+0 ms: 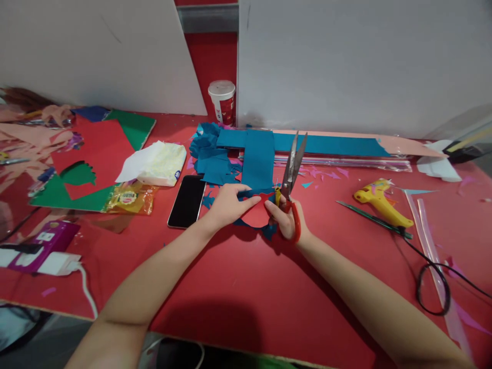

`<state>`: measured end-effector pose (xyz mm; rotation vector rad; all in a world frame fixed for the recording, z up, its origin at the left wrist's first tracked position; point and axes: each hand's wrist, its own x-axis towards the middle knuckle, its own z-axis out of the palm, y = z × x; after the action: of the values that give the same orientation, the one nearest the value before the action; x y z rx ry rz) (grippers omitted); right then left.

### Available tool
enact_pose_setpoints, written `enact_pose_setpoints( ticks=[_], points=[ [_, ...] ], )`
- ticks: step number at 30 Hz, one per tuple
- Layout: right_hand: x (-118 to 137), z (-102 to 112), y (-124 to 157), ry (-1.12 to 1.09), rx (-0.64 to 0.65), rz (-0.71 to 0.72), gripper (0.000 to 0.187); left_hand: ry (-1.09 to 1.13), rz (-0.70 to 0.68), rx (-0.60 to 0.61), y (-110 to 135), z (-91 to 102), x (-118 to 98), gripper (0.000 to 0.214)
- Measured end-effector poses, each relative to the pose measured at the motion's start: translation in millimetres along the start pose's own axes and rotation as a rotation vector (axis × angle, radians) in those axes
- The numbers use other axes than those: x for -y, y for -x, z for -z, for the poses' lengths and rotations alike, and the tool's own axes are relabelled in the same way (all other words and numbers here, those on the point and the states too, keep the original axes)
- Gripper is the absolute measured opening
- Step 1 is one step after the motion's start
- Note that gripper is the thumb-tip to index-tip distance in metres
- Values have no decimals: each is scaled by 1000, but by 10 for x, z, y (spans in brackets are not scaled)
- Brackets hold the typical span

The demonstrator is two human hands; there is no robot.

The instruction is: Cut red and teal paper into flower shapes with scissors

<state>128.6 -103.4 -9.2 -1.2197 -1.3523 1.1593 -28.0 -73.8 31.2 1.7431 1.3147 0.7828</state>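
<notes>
My right hand (286, 220) is closed round the red handles of a pair of scissors (292, 164), whose long metal blades point up and away. My left hand (228, 205) pinches a small red paper cut-out (257, 214) with a blue piece under it, held just left of the scissors' pivot. Both hands hover over the middle of the red table (238, 287). Blue paper sheets and scraps (246, 156) lie right behind the hands.
A black phone (187, 201) lies left of my left hand, beside a tissue pack (157, 163) and snack wrapper (128, 199). A yellow glue gun (378, 201) with black cord sits right. A lidded cup (223, 101) stands at the back. Red and green paper (98, 154) lies left.
</notes>
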Motion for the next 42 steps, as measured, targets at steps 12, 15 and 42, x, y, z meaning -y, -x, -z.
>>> enact_pose_setpoints(
  ticks=[12,15,42],
  points=[
    [77,169,-67,-170,120,-120,35,-113,17,-91,-36,198,-46,31],
    [163,332,-19,-162,232,-210,53,-104,22,-182,-27,279,-98,27],
    [373,669,198,476,658,170,56,261,-86,-357,8,325,-137,19]
  ],
)
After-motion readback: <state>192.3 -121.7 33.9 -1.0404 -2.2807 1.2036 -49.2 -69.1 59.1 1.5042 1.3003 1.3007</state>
